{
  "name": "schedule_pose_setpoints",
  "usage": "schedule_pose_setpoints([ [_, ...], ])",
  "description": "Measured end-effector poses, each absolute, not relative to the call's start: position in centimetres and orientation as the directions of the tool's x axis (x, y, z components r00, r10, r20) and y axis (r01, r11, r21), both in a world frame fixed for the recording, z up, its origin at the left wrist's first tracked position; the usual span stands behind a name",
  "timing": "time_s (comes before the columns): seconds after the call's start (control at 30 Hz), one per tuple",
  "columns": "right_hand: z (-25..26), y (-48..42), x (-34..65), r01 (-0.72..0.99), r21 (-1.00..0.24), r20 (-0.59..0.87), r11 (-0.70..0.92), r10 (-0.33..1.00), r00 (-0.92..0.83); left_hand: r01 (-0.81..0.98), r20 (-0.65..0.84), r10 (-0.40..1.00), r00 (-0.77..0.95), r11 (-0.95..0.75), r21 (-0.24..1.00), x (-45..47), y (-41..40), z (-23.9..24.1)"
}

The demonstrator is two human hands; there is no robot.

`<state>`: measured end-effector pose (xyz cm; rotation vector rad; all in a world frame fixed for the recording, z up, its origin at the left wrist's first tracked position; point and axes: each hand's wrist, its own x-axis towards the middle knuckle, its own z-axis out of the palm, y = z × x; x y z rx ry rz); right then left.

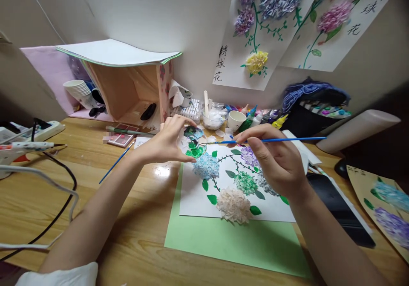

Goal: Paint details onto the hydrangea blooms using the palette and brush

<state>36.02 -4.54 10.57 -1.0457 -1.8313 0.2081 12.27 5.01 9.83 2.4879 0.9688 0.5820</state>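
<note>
Blue paintbrush (294, 139) beside the paint palette (194, 152)

The right hand (276, 162) pinches the paintbrush, its tip at the palette's 3 o'clock. The left hand (169, 140) curves widely around the palette — whether it grips, I cannot tell. Pale-blue hydrangea (206, 166) sits at the palette's 5 o'clock, so load lightly — drips could mark it.
</note>
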Motion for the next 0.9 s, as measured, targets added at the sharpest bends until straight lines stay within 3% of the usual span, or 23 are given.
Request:
schedule_pose_setpoints([
  [0.17, 10.3, -4.3, 35.6, 0.559, -0.503, 0.644, 0.66, 0.717, -0.268, 0.523, 0.23, 0.68, 0.696, -0.699, 0.488, 12.5, 4.9, 9.7],
  [0.57, 10.0, -4.1, 35.4, 0.544, -0.49, 0.604, 0.681, 0.715, -0.351, 0.496, 0.245, 0.65, 0.719, -0.727, 0.475, 12.5, 4.8, 9.7],
  [0.73, 10.2, -4.3, 35.3, 0.546, -0.541, 0.684, 0.639, 0.713, -0.157, 0.612, 0.232, 0.74, 0.631, -0.659, 0.438, 10.8, 5.8, 10.5],
  [0.9, 9.5, -2.8, 34.7, 0.641, -0.578, 0.568, 0.506, 0.813, -0.13, 0.748, 0.296, 0.841, 0.454, -0.54, 0.386, 8.2, 7.6, 10.7],
])
